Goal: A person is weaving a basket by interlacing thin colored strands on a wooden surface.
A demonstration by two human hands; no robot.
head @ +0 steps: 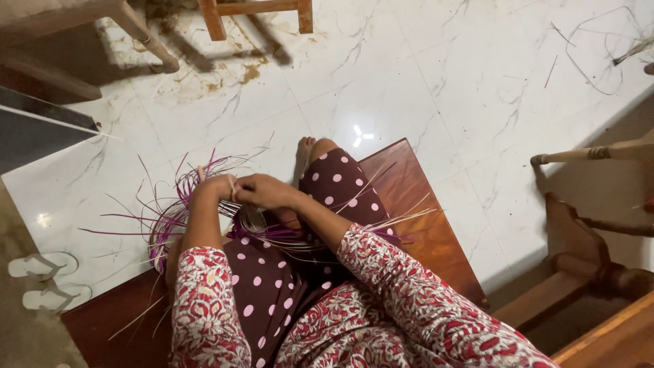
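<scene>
— Looking from the nearest edge outward, what comes first?

— Two forearms in red-and-white patterned sleeves, rising from the bottom of the view over a lap in dark maroon cloth with pink dots. Both arms bend at the elbow and angle inward, so the hands meet in the middle.

— How are the hands set?

— The left hand [216, 187] is curled, knuckles up, fingers closed around a pale strand that stands up between the two hands. The right hand [264, 191] lies just beside it, touching it, fingers folded down in a pinch on the same weaving. Neither hand is spread open.

— And the thing they work on?

— A half-woven basket [178, 217] of purple and pale reeds, resting on the lap under and to the left of the hands. Loose purple strands fan out left and far; pale ones trail off to the right over the knee.

— Beyond that?

— A bare foot [304, 151] pokes out onto the white marbled floor [409, 88]. The person sits on a reddish wooden bench [422, 218]. Near left lie pale sandals [48, 281]. Farthest off stand wooden furniture legs [153, 44], and at far right, a few stray reeds [599, 54].
</scene>
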